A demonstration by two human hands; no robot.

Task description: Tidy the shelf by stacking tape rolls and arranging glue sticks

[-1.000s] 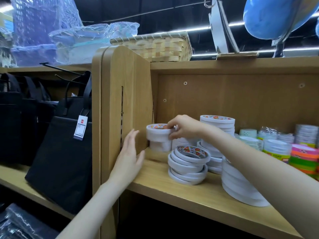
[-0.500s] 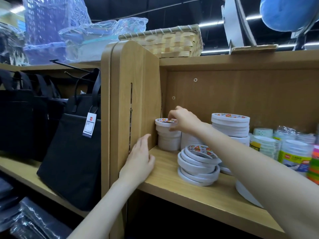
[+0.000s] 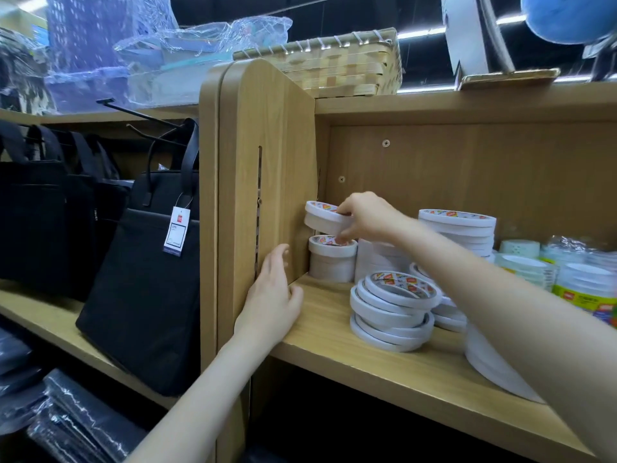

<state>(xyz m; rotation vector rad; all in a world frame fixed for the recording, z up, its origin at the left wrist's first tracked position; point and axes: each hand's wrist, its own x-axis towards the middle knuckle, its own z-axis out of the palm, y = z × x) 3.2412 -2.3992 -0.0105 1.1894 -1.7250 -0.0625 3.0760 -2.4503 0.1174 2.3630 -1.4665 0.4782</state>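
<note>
Pinching a tilted tape roll (image 3: 325,218), right hand (image 3: 369,217) grip closed.

A shop: wooden display shelf (image 3: 384,362) stocked with many tape rolls (image 3: 394,309), black bags (image 3: 140,295) hanging with a price tag (image 3: 176,232), wrapped goods (image 3: 200,48) on top.

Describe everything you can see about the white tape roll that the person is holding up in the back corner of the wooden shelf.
The white tape roll with a red-and-orange printed core label is a wide flat ring, seemingly paper-backed tape. The right hand pinches it at its right side, thumb below and fingers above. It is tilted, lifted clear above the short stack of matching white rolls in the shelf's back left corner, close to the light wooden side panel. Whether it touches that panel cannot be told. Only the hand plainly touches it.
</note>
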